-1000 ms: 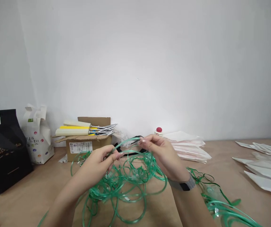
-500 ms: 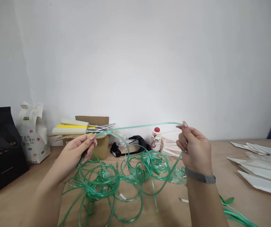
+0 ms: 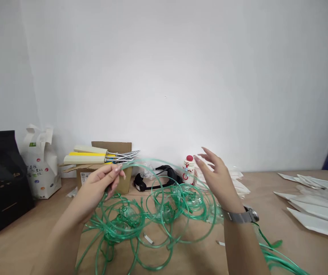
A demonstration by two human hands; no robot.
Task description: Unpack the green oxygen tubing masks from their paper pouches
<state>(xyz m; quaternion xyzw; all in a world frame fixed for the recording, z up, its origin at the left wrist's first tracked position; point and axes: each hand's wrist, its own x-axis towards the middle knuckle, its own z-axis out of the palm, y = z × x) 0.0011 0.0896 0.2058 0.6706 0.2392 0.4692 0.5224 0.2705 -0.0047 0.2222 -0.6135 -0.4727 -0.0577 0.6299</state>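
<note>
Green tubing (image 3: 115, 231): overlapping coils, count unclear | left hand (image 3: 99, 182): pinching tubing | right hand (image 3: 214, 170): free, fingers spread | bottle (image 3: 188, 169): 1 | cardboard box (image 3: 125, 182): 1 | bags (image 3: 42, 168): 2

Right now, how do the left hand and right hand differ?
The left hand pinches a green tube; the right hand is open, fingers spread. The right hand has a gray band at its wrist; the left hand shows none. Both are raised above the table.
</note>
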